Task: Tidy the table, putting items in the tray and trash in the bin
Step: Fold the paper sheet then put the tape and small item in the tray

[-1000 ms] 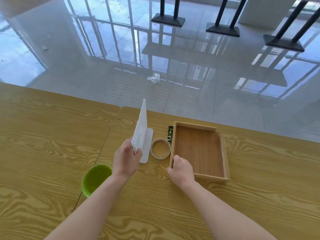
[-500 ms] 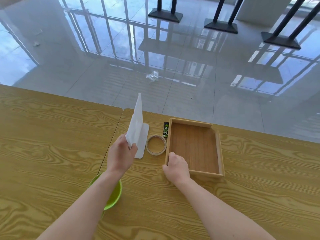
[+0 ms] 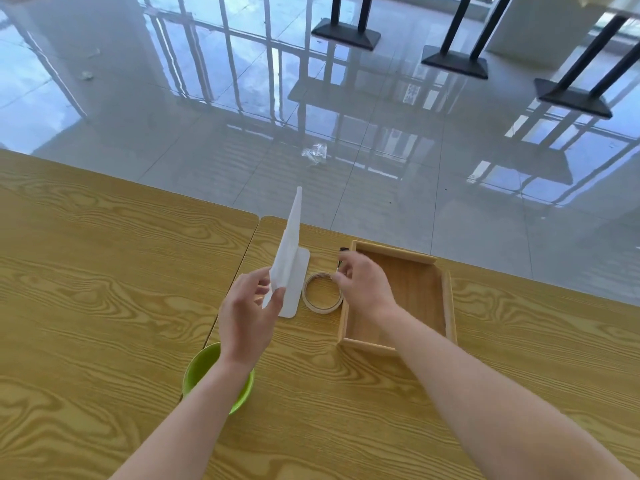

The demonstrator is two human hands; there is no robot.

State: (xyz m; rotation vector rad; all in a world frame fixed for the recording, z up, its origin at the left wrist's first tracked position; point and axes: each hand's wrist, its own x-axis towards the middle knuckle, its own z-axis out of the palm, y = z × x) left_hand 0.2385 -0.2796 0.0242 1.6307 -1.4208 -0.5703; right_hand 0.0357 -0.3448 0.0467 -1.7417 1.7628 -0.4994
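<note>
Fingers (image 3: pixel 259 278) and thumb of the left hand (image 3: pixel 247 313) pinch the lower end of the white tissue (image 3: pixel 289 251), holding it clear above the table (image 3: pixel 104 271). That grip is the same as a moment ago.

The right hand (image 3: pixel 363 289) is what has changed. It has left the near-left corner of the tray (image 3: pixel 449 306) and now hovers at 2 o'clock of the tape roll (image 3: pixel 321 309), beside a small dark tube (image 3: pixel 343 250) that lies against the tray's left wall. Its fingers are curled, with thumb and forefinger close together. I cannot tell whether they touch either item.

I judge the tray is set and an item pickup is starting, while the tissue is yet to be binned. The green bowl (image 3: pixel 207 368), probably the bin, sits at 6 o'clock under the left wrist.

The tissue's long axis runs from the pinch toward 12 to 1 o'clock. Its narrow tip points up and away, above a flat white card (image 3: pixel 299 285).
</note>
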